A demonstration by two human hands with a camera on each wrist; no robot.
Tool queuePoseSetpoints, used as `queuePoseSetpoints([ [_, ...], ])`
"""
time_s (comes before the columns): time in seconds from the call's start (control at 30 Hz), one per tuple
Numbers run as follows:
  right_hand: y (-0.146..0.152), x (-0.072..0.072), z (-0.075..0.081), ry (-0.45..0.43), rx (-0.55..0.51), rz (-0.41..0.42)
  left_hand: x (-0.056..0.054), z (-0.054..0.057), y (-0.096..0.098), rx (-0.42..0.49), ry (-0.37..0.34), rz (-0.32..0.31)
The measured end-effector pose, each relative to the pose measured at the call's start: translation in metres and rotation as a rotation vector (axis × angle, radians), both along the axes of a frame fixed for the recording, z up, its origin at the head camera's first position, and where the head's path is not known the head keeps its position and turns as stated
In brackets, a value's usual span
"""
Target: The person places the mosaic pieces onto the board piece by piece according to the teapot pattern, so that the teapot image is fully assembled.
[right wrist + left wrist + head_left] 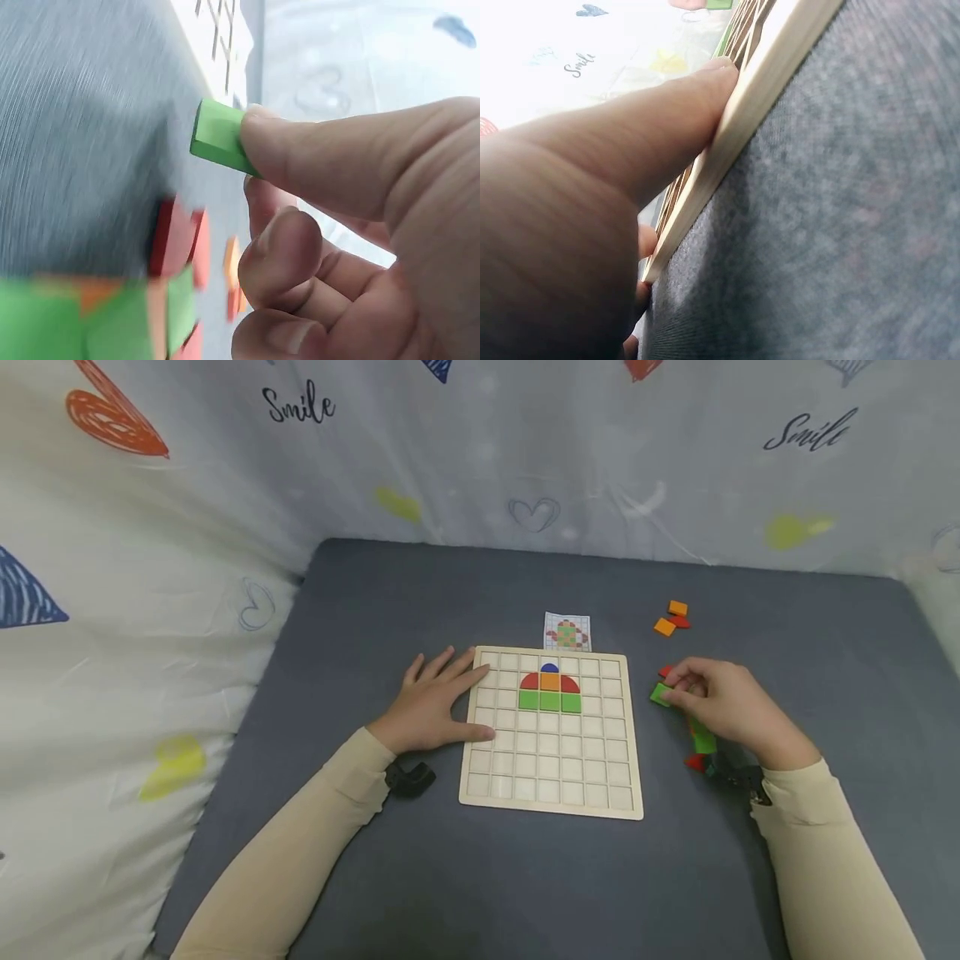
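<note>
My right hand (708,697) pinches a green square tile (219,135) between thumb and fingertips, just right of the wooden grid board (551,789). Spread out at the board's left edge, my left hand (431,706) rests its thumb and fingertips on the rim; the left wrist view shows the thumb (667,112) against the wooden side. Near the board's top sit a blue half-round tile (550,667), an orange square tile (550,682) with a red curved tile (529,681) on either side, and a row of green squares (550,702).
A small printed card (567,631) with a coloured grid picture lies at the board's far edge. Loose orange tiles (664,627) and a red one lie at the back right. More green tiles (703,739) and red tiles (696,763) lie beneath and beside the right hand.
</note>
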State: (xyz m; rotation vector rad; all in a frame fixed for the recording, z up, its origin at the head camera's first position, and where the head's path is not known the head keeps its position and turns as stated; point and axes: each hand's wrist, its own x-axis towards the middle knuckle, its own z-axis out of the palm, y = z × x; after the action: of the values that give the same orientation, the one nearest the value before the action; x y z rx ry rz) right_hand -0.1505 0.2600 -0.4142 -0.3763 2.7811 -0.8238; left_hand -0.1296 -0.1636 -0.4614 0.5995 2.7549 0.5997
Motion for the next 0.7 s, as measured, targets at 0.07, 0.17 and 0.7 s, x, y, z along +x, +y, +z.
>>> queuePoseSetpoints([
  [0.07, -0.008, 0.004, 0.002, 0.027, -0.005, 0.004, -0.001, 0.000, 0.001, 0.001, -0.007, -0.010],
  [0.17, -0.022, 0.007, 0.006, 0.033, -0.027, 0.030, -0.002, -0.001, 0.001, 0.007, -0.006, -0.010],
  [0.7, -0.092, 0.006, 0.007, -0.043, -0.196, 0.231, -0.004, -0.004, 0.000, -0.005, 0.009, -0.011],
])
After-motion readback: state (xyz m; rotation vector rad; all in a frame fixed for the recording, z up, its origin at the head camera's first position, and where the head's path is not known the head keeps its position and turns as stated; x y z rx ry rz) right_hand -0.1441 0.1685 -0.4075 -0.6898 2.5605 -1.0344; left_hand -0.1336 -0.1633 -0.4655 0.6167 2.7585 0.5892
